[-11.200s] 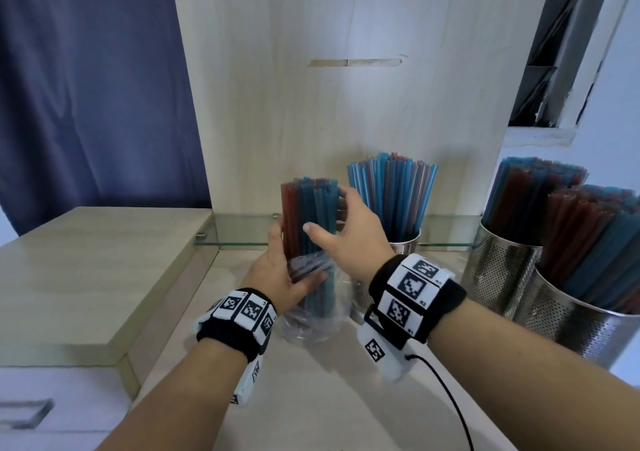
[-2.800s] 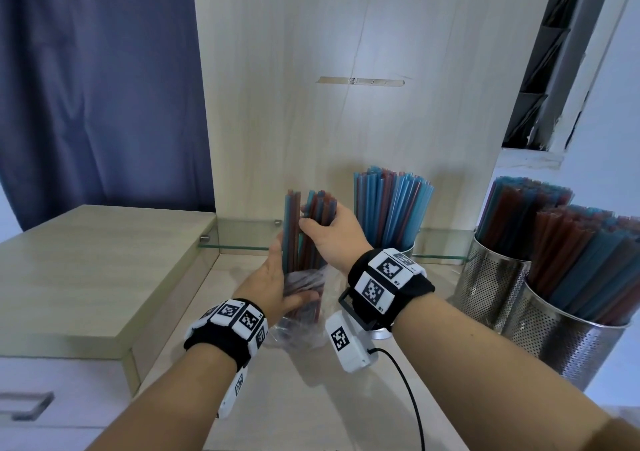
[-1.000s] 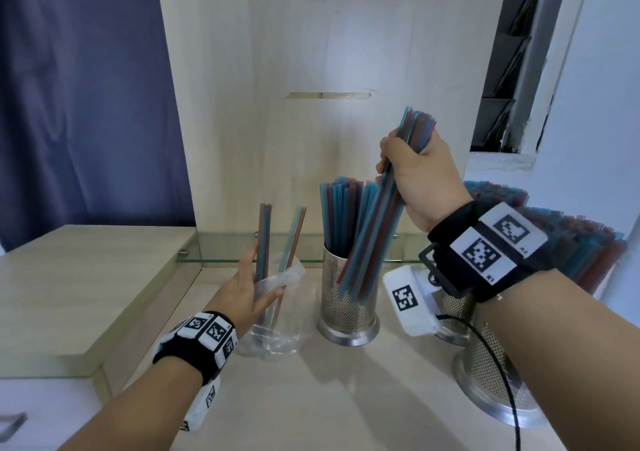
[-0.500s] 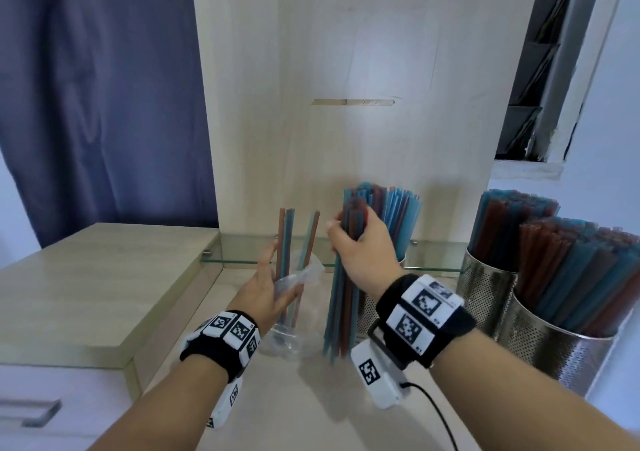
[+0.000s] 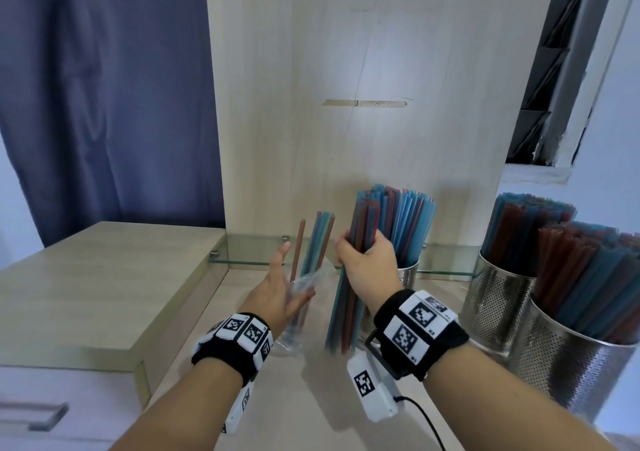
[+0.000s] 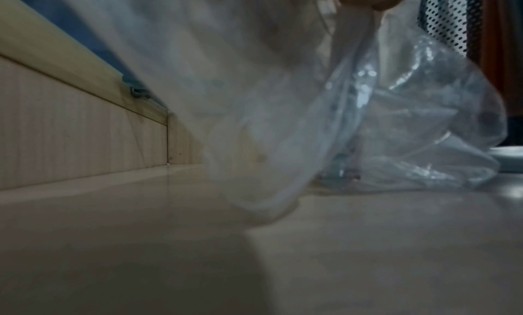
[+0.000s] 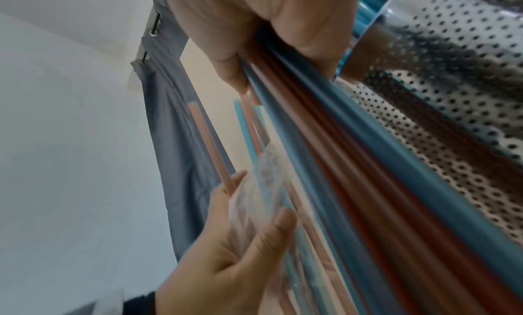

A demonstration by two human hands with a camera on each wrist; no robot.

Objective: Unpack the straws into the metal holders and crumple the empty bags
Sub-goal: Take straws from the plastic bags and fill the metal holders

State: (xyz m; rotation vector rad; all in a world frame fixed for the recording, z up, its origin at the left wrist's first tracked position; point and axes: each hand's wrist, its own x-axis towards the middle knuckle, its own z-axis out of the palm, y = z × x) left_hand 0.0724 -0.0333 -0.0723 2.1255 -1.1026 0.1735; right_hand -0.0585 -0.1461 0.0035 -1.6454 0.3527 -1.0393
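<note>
My right hand [image 5: 360,255] grips a bundle of blue and red straws [image 5: 346,298] upright, its lower ends just above the desk [image 5: 311,398]. Right behind it stands a perforated metal holder [image 5: 410,274] full of straws [image 5: 401,222]. My left hand [image 5: 294,277] holds a clear plastic bag [image 5: 304,282] with a few straws [image 5: 317,239] left in it, just left of the bundle. In the right wrist view my fingers [image 7: 297,29] wrap the bundle [image 7: 382,174], with the left hand [image 7: 260,201] pinching the bag [image 7: 254,196]. The left wrist view shows the bag's bottom [image 6: 410,129] on the desk.
Two more metal holders [image 5: 498,298] [image 5: 571,364] packed with straws stand at the right. A raised wooden cabinet top [image 5: 104,277] lies to the left, a glass shelf [image 5: 256,253] and a wooden panel [image 5: 346,104] behind. A cable [image 5: 429,426] trails from my right wrist.
My right hand has brought the straw bundle down from above the middle holder to stand in front of it, beside the bag. My left hand keeps holding the bag.
</note>
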